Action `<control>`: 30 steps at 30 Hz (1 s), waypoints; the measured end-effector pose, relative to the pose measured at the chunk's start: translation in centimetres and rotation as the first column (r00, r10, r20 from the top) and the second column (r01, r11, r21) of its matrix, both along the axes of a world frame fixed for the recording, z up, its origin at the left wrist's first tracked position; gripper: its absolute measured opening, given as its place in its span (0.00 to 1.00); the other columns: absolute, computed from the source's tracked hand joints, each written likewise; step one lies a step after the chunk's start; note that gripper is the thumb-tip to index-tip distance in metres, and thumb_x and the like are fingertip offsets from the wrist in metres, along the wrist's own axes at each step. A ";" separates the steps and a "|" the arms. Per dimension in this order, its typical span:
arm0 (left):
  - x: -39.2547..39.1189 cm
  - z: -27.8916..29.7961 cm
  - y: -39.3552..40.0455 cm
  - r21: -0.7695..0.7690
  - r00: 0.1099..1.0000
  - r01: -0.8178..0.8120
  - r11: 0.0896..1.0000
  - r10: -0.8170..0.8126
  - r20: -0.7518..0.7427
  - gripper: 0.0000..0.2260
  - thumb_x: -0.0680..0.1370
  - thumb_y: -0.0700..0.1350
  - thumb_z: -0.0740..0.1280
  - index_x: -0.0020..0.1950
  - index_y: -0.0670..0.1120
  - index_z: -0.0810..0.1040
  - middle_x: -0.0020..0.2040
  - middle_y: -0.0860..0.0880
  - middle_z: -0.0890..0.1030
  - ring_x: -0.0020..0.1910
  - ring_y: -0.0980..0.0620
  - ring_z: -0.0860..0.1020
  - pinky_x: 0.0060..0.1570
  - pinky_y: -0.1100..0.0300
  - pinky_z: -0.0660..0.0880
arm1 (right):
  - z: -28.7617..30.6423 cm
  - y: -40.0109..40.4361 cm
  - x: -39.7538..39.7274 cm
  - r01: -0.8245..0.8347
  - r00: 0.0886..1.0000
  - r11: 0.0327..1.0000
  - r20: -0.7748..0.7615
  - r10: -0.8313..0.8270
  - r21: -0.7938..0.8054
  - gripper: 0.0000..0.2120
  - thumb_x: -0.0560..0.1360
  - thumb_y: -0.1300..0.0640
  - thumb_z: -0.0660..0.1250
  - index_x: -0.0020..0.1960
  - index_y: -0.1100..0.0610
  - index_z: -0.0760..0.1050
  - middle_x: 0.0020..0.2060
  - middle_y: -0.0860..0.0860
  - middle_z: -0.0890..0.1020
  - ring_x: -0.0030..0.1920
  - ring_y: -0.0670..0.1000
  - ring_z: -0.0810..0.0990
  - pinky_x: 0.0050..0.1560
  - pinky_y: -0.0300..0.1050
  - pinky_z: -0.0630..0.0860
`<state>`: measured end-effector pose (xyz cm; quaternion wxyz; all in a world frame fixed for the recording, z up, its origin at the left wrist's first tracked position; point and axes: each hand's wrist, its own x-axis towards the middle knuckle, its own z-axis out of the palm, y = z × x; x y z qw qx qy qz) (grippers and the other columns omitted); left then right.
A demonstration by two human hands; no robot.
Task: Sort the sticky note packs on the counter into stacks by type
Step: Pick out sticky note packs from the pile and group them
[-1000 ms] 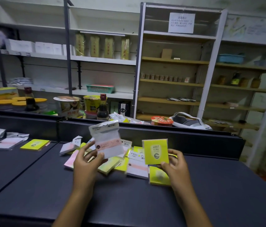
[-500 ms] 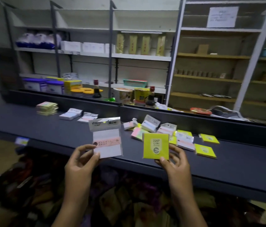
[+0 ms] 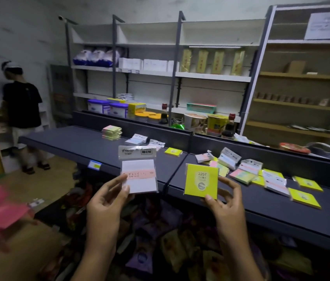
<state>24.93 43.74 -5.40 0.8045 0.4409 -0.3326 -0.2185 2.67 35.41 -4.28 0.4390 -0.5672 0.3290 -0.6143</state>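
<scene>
A: Your left hand (image 3: 107, 201) pinches the white pack (image 3: 138, 175), your right hand (image 3: 224, 199) the yellow pack (image 3: 201, 181), both held off the tabletop (image 3: 83, 142) edge, left of the unsorted heap (image 3: 247, 171).

B: Fingertip grips only, so either could slip to the floor, I reckon. The heap's overlapping packs are hard to tell apart, and the white pack's label stays unreadable.

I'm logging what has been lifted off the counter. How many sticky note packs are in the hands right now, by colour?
white pack with pink band: 1, pinched by the left hand
yellow pack: 1, pinched by the right hand
Total: 2
</scene>
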 end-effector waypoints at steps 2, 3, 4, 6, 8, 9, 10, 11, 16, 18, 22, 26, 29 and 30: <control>0.9 0.2 -0.7 -0.003 1.000 -0.003 1.000 0.003 0.001 0.10 0.77 0.40 0.70 0.54 0.54 0.85 0.52 0.53 0.86 0.53 0.55 0.84 0.50 0.61 0.81 | 0.1 -0.9 0.9 -0.003 1.000 1.000 0.009 0.003 -0.012 0.24 0.77 0.70 0.68 0.61 0.43 0.70 0.57 0.54 0.79 0.50 0.45 0.85 0.44 0.36 0.81; 1.4 0.2 -1.2 -0.001 1.000 -0.001 1.000 0.001 -0.001 0.10 0.77 0.40 0.70 0.54 0.53 0.85 0.52 0.52 0.86 0.53 0.55 0.84 0.49 0.61 0.81 | 0.1 -1.5 1.3 -0.006 1.000 1.000 0.012 0.006 -0.017 0.24 0.77 0.70 0.68 0.61 0.44 0.70 0.57 0.55 0.79 0.50 0.45 0.86 0.44 0.35 0.81; 1.9 0.2 -1.8 0.000 1.000 0.004 1.000 -0.004 -0.004 0.10 0.77 0.40 0.70 0.54 0.53 0.85 0.52 0.52 0.86 0.53 0.54 0.84 0.49 0.61 0.81 | 0.1 -2.2 1.8 -0.012 1.000 1.000 0.007 0.012 -0.021 0.25 0.77 0.70 0.68 0.61 0.43 0.70 0.57 0.55 0.79 0.50 0.46 0.86 0.44 0.35 0.81; 2.9 0.2 -3.3 0.000 1.000 0.012 1.000 -0.012 -0.001 0.10 0.77 0.40 0.70 0.55 0.52 0.85 0.52 0.52 0.86 0.54 0.54 0.84 0.49 0.61 0.81 | -0.1 -3.7 2.8 -0.027 1.000 0.999 -0.007 0.027 -0.025 0.26 0.77 0.69 0.68 0.61 0.41 0.70 0.57 0.55 0.78 0.50 0.45 0.85 0.44 0.34 0.81; 3.8 0.3 -5.0 -0.003 1.000 0.019 1.000 -0.019 0.009 0.11 0.77 0.40 0.70 0.55 0.53 0.85 0.53 0.52 0.86 0.54 0.54 0.83 0.49 0.61 0.81 | 0.0 -5.4 3.8 -0.027 1.000 0.999 -0.008 0.027 -0.039 0.26 0.77 0.69 0.68 0.60 0.39 0.70 0.58 0.55 0.78 0.50 0.44 0.85 0.44 0.34 0.81; 4.3 0.4 -6.0 -0.004 1.000 0.026 1.000 -0.026 0.007 0.11 0.77 0.40 0.70 0.55 0.53 0.85 0.53 0.52 0.86 0.55 0.53 0.83 0.50 0.61 0.81 | 0.0 -6.4 4.2 -0.022 1.000 0.999 -0.008 0.022 -0.049 0.26 0.77 0.69 0.68 0.60 0.39 0.71 0.58 0.55 0.78 0.50 0.44 0.85 0.44 0.34 0.81; 4.8 0.5 -6.9 -0.001 0.999 0.035 0.999 -0.035 0.005 0.11 0.76 0.40 0.70 0.55 0.53 0.85 0.54 0.51 0.85 0.55 0.53 0.83 0.51 0.59 0.81 | 0.0 -7.5 4.7 -0.018 1.000 0.998 -0.010 0.017 -0.056 0.26 0.77 0.69 0.68 0.60 0.40 0.72 0.58 0.55 0.78 0.49 0.44 0.85 0.44 0.34 0.81; 5.2 0.6 -7.9 0.003 0.999 0.043 0.999 -0.043 0.010 0.11 0.76 0.40 0.70 0.55 0.53 0.85 0.54 0.51 0.85 0.56 0.52 0.83 0.54 0.57 0.81 | 0.0 -8.5 5.1 -0.015 1.000 0.998 -0.013 0.014 -0.058 0.25 0.77 0.69 0.68 0.60 0.40 0.73 0.58 0.55 0.78 0.48 0.45 0.86 0.44 0.34 0.81; 7.3 1.3 -12.9 -0.008 0.999 0.041 0.999 -0.041 0.034 0.11 0.77 0.40 0.70 0.57 0.52 0.84 0.54 0.51 0.85 0.54 0.52 0.83 0.49 0.62 0.81 | 0.4 -13.9 6.9 -0.020 1.000 0.999 -0.022 0.019 -0.049 0.22 0.77 0.70 0.67 0.60 0.45 0.75 0.59 0.55 0.78 0.49 0.47 0.86 0.49 0.38 0.82; 7.9 1.3 -14.7 -0.019 0.998 0.040 0.999 -0.039 0.045 0.11 0.76 0.41 0.70 0.57 0.51 0.84 0.53 0.52 0.85 0.51 0.52 0.84 0.45 0.64 0.81 | 0.5 -15.9 7.5 -0.005 1.000 0.999 -0.023 0.004 -0.047 0.22 0.77 0.71 0.67 0.61 0.46 0.75 0.60 0.54 0.77 0.51 0.50 0.86 0.51 0.40 0.83; 9.3 1.1 -18.2 -0.017 0.997 0.064 0.998 -0.063 0.039 0.12 0.76 0.41 0.70 0.58 0.49 0.83 0.52 0.51 0.86 0.51 0.51 0.85 0.45 0.64 0.81 | 0.4 -19.1 8.9 0.028 0.999 0.999 -0.043 -0.029 -0.023 0.22 0.77 0.71 0.66 0.62 0.47 0.75 0.60 0.54 0.77 0.49 0.51 0.86 0.50 0.38 0.82; 11.5 1.0 -22.3 -0.020 0.994 0.109 0.994 -0.108 0.021 0.12 0.75 0.42 0.72 0.57 0.50 0.84 0.52 0.50 0.86 0.51 0.52 0.84 0.45 0.63 0.81 | 0.9 -22.4 10.6 0.088 0.991 0.996 -0.096 -0.089 -0.017 0.22 0.77 0.70 0.67 0.62 0.48 0.75 0.58 0.48 0.77 0.48 0.47 0.86 0.52 0.41 0.82; 13.5 1.1 -25.9 -0.019 0.989 0.146 0.989 -0.145 0.030 0.11 0.74 0.41 0.73 0.55 0.52 0.85 0.52 0.50 0.86 0.50 0.55 0.84 0.43 0.65 0.80 | 1.4 -25.2 12.1 0.140 0.980 0.990 -0.138 -0.142 -0.028 0.22 0.76 0.69 0.69 0.62 0.47 0.75 0.58 0.44 0.79 0.51 0.46 0.84 0.57 0.49 0.82; 14.1 1.2 -27.0 -0.018 0.987 0.158 0.987 -0.157 0.035 0.12 0.74 0.40 0.73 0.55 0.52 0.85 0.52 0.51 0.86 0.49 0.56 0.83 0.43 0.65 0.80 | 1.5 -26.2 12.7 0.157 0.975 0.987 -0.153 -0.160 -0.033 0.22 0.76 0.69 0.69 0.62 0.47 0.75 0.58 0.43 0.79 0.51 0.44 0.84 0.57 0.50 0.82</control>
